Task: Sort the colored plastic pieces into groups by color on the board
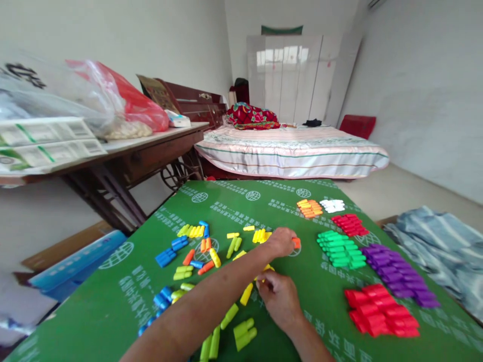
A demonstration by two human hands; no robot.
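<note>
My left hand (279, 242) reaches across the green table cover (113, 311), its fingers closed on a small orange plastic piece (296, 243). My right hand (279, 298) sits just nearer to me, fingers pinched on a yellow piece (265, 272). Loose yellow, lime, blue and orange pieces (196, 251) lie scattered to the left of both hands. Sorted piles lie to the right: orange (309, 208), white (332, 205), small red (350, 224), green (341, 249), purple (400, 274) and larger red (381, 311).
A dark wooden table (151, 151) with plastic bags and boxes stands at the left. A bed (290, 148) lies beyond the green table. Blue denim cloth (437, 241) lies at the right edge. A blue box (75, 264) rests on the floor at left.
</note>
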